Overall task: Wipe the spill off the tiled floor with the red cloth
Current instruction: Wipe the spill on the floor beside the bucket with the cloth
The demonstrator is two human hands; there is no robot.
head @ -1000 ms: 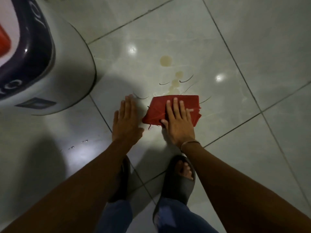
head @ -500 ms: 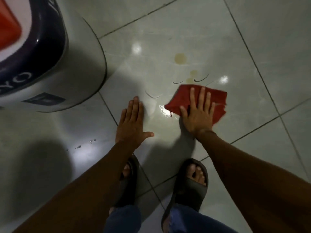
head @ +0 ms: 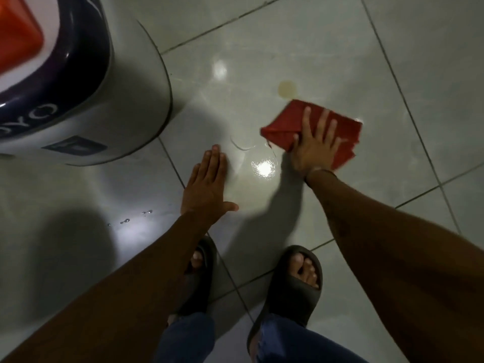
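A folded red cloth [head: 285,124] lies flat on the pale tiled floor [head: 301,43], right of centre. My right hand [head: 314,148] presses down on it with fingers spread. A round yellowish spill spot [head: 286,88] sits just beyond the cloth's far edge. Thin wet streaks [head: 242,145] curve across the tile left of the cloth. My left hand [head: 208,187] rests flat on the floor, fingers together, holding nothing.
A large white appliance [head: 125,100] with a dark rim and an orange part stands at the left. Small water drops [head: 125,220] lie on the tile near my left arm. My two feet in dark slides [head: 288,292] stand below the hands.
My right hand has slid the red cloth forward and to the right, covering the smaller spill spots. The cloth's far edge has reached the round spot. My left hand stays planted.
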